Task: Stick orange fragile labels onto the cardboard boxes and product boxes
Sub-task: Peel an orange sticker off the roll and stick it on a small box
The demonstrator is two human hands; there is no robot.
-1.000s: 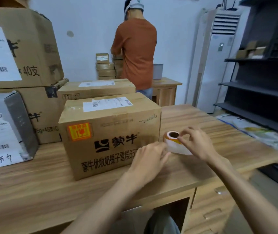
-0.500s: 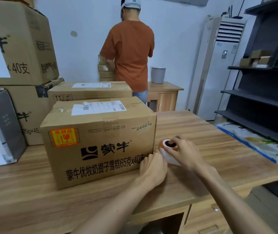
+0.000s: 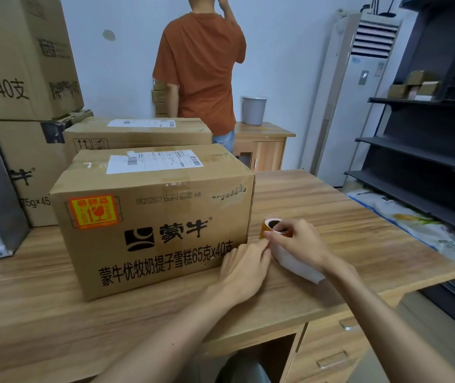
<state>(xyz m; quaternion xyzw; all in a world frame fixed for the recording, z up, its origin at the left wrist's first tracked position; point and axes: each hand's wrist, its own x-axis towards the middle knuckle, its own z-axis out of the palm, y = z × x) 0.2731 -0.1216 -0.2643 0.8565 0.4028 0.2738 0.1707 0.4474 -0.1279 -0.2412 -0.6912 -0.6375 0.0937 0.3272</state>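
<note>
Cardboard box [image 3: 165, 258] (蒙牛) bears orange label [image 3: 92, 211]; right hand [image 3: 299, 244] holds roll [image 3: 265, 230].

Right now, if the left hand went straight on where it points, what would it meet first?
Likely the label roll, held by the right hand, just ahead of the left hand; depth is unclear.

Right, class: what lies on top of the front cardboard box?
A white rectangular shipping label with barcodes lies flat on the brown cardboard box; the sealed inside is hidden.
</note>
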